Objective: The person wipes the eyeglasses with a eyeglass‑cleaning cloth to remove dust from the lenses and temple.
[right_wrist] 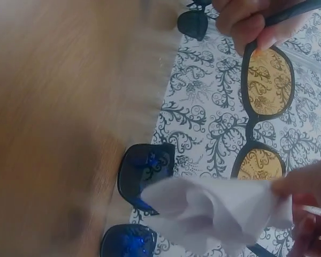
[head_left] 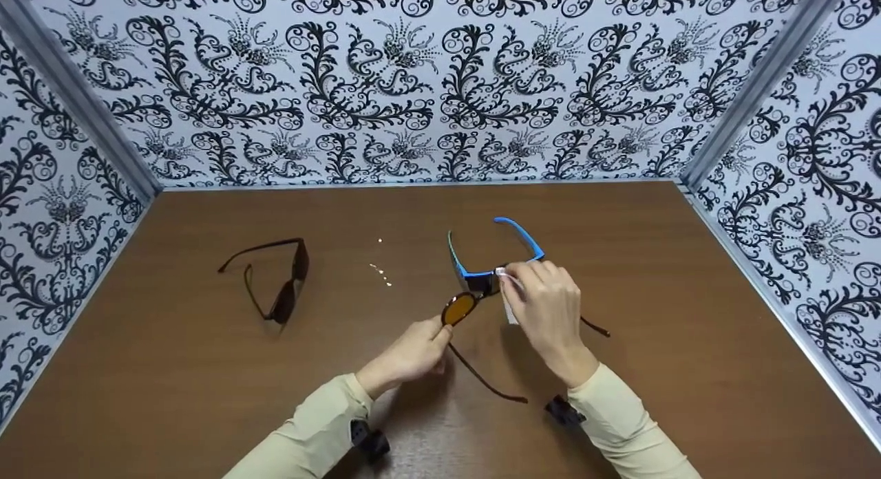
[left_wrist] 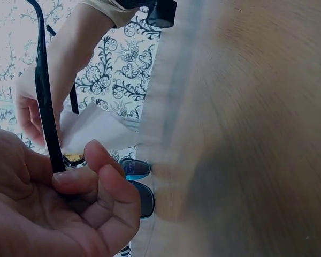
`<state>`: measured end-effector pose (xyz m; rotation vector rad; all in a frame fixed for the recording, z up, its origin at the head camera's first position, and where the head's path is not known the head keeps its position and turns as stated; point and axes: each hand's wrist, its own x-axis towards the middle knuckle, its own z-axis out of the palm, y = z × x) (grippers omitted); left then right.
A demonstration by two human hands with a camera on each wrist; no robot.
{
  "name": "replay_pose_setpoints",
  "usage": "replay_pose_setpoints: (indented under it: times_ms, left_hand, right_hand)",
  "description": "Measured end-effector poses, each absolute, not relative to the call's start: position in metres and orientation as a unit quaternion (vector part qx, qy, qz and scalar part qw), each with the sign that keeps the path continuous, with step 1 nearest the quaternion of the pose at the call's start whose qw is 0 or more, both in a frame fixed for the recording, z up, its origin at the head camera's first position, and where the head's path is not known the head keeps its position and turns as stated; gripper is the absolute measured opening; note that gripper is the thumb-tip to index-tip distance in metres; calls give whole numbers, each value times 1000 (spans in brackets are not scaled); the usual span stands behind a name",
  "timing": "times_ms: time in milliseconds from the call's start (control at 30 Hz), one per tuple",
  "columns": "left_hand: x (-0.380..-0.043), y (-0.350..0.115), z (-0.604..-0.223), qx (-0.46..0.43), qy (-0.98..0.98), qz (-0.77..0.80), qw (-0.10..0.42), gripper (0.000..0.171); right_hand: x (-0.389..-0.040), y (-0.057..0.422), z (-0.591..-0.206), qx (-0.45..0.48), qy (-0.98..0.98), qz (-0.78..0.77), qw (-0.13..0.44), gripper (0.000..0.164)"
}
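A pair of sunglasses with amber lenses (head_left: 459,308) and a dark frame is held above the table. My left hand (head_left: 417,349) grips it at the corner where one temple joins the rim; that temple (left_wrist: 44,88) rises past the fingers in the left wrist view. My right hand (head_left: 548,307) pinches a white cloth (right_wrist: 219,211) at the other lens, which the cloth and fingers partly cover. Just beyond, blue-framed sunglasses (head_left: 528,239) with dark lenses stand on the table, partly hidden by the right hand.
Black sunglasses (head_left: 297,276) rest on the brown table (head_left: 206,396) to the left, temples unfolded. Several small white specks (head_left: 380,272) show mid-table. Patterned black-and-white walls (head_left: 413,87) enclose the back and sides. A dark camera is strapped on each wrist.
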<state>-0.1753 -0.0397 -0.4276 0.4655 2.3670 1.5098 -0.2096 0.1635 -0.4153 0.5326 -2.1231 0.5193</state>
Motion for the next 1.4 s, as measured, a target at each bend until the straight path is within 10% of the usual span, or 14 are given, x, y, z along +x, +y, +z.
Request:
replay_pose_setpoints:
  times_ms: [367,733,1400]
  left_hand:
    - [-176,-45,-426,141,804,554,160,31]
    - [-174,-44,-424,170,834,506,140,20]
    - [-175,-54,-427,135,739,631,192,16]
  right_hand:
    - [-207,166,-413,263,-880,196,343,9]
    - [-209,163,-417,179,-858,201,438,7]
    - [-209,167,-419,189,-868,216,406,7]
